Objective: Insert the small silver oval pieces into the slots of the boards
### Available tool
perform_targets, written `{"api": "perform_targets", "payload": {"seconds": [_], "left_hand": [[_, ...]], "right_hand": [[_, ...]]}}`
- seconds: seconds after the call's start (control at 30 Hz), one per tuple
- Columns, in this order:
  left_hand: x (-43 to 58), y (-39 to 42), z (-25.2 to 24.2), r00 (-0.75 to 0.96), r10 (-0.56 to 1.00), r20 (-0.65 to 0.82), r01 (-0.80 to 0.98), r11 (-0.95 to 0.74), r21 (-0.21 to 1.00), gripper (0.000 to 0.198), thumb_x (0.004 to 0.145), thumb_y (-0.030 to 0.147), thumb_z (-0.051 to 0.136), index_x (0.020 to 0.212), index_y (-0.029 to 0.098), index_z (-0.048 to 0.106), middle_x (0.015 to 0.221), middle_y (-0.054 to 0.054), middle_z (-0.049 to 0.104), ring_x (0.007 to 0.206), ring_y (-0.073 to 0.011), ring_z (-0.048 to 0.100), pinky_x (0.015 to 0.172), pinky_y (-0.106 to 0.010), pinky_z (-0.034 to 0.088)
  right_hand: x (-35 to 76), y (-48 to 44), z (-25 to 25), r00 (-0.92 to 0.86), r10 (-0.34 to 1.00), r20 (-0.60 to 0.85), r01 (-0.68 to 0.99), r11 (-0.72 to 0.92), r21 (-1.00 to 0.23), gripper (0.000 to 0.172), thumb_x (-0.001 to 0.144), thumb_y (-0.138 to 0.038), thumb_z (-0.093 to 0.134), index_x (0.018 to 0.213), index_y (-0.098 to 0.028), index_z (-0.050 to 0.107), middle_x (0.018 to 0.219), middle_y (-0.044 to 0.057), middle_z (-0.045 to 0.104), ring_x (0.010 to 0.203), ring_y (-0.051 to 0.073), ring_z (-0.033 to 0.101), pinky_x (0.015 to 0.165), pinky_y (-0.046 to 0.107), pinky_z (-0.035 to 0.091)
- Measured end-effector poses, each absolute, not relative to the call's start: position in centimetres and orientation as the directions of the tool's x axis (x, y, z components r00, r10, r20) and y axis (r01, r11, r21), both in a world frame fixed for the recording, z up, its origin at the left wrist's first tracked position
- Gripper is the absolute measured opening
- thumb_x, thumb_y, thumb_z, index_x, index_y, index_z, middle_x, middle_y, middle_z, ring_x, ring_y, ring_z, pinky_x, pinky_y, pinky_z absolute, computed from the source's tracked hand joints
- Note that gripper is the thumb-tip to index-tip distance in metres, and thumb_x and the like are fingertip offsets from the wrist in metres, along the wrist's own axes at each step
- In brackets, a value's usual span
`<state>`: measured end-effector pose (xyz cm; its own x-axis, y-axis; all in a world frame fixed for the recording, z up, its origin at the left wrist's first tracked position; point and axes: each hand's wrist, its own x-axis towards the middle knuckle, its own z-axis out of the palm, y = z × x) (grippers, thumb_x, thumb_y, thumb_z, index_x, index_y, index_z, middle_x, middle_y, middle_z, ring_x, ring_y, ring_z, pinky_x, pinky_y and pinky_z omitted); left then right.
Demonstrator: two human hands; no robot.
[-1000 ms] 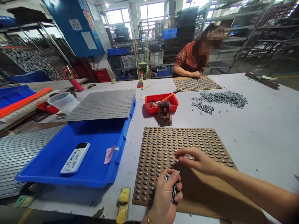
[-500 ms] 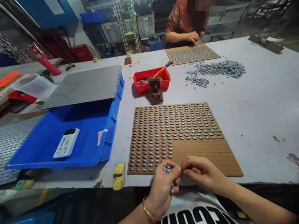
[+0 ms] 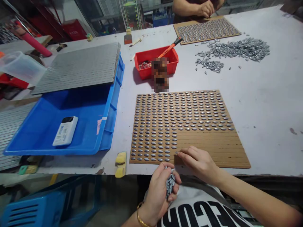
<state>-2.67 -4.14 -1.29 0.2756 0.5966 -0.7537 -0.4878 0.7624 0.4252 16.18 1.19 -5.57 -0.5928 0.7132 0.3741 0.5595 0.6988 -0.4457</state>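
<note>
Grey worktable, brown slotted board right under the right hand. Left hand is curled loosely round a heap of little metal pieces, just short of the board's near edge. The right hand's fingertips rest beside the last filled rows, can't tell if they pinch anything

Shiny metal pieces on matt brown fibreboard; glossy blue plastic tray.

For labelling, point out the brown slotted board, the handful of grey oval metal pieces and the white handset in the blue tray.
Brown slotted board [image 3: 227, 148]: head view, bare part.
Handful of grey oval metal pieces [image 3: 169, 184]: head view, clump's middle.
White handset [image 3: 65, 130]: head view, its middle.
</note>
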Motion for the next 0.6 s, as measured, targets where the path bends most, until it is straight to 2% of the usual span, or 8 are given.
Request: {"api": "perform_targets", "payload": {"seconds": [0.13,0.27,0.47,0.6], "left_hand": [[-2.5,-4.4,-1.6,0.314,0.582,-0.75,-0.476,0.78,0.406,0.026,0.084,0.044,0.058,0.091,0.021,0.046,0.069,0.001,0.058,0.045,-0.0049,0.043,0.036,-0.014,0.014],[-2.5,-4.7,-2.0,0.338,0.559,-0.757,-0.493,0.791,0.363,0.029,0.08,0.043,0.063,0.088,0.018,0.051,0.07,0.001,0.055,0.045,-0.0039,0.042,0.036,-0.015,0.014],[-2.9,-4.9,-2.4,0.358,0.536,-0.765,-0.588,0.766,0.261,0.031,0.085,0.039,0.048,0.095,0.013,0.061,0.069,-0.002,0.055,0.045,-0.0067,0.044,0.036,-0.017,0.017],[-2.9,-4.7,-2.6,0.372,0.55,-0.748,-0.613,0.75,0.247,0.038,0.087,0.042,0.047,0.102,0.011,0.062,0.071,-0.004,0.057,0.047,-0.0076,0.047,0.036,-0.017,0.018]], "right_hand": [[15.3,1.7,-5.7,-0.624,0.692,0.363,0.563,0.721,-0.405,0.026,0.092,-0.013,0.045,0.109,-0.016,0.064,0.095,0.011,0.068,0.077,0.019,0.058,0.066,0.031,0.049],[14.9,1.7,-5.8,-0.623,0.703,0.343,0.576,0.709,-0.406,0.029,0.093,-0.014,0.041,0.109,-0.017,0.065,0.092,0.011,0.067,0.075,0.019,0.057,0.066,0.031,0.05],[15.0,1.7,-6.1,-0.644,0.695,0.319,0.581,0.716,-0.387,0.027,0.091,-0.013,0.044,0.109,-0.016,0.064,0.094,0.012,0.067,0.078,0.021,0.057,0.066,0.033,0.05],[15.1,1.7,-6.0,-0.634,0.72,0.281,0.594,0.687,-0.419,0.026,0.09,-0.013,0.047,0.109,-0.017,0.064,0.098,0.012,0.066,0.082,0.021,0.059,0.069,0.033,0.052]]}}
